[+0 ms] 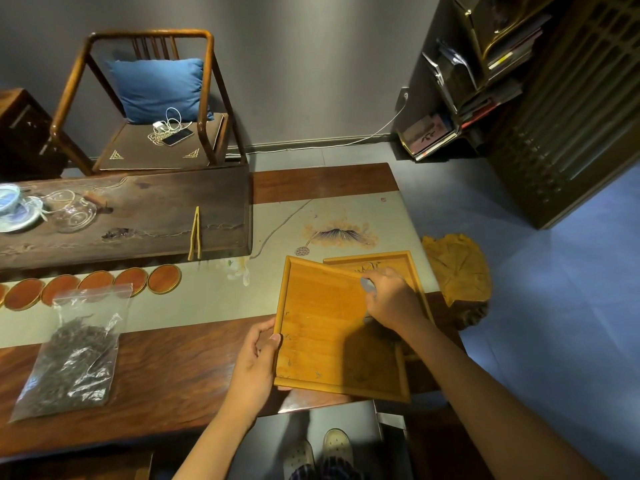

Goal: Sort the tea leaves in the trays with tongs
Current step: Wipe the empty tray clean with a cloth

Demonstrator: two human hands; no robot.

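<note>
Here, in the head view, the only view there is, the person stands at a long wooden bench (166, 368) with a pale painted runner down its middle. The left hand (254, 355) is closed on the left edge of a bamboo tray (325, 327), thumb over the rim and fingers beneath, and the tray looks tilted, its near corner jutting past the bench edge. Only a few stray bits of leaf show on its floor. The right hand (389, 299) is curled over the tray's right side, where it overlaps a second tray (391, 263) lying just behind; what the fingers pinch, if anything, cannot be told, since something pale shows there in blur.

The tongs (195, 233) lie untouched on a dark tea board (138, 216), well apart from both hands, up and to the left of the trays. Their long axis runs nearly straight away from the person, the joined tip far and the two open legs near. The left hand is the nearer one to them, though it is busy with the tray.

A clear bag of tea leaves (74, 355) lies flat on the bench to the far left, near a row of round coasters (100, 284). Judging by this, sorting proper has not begun, since the tongs must be reached for first.
</note>
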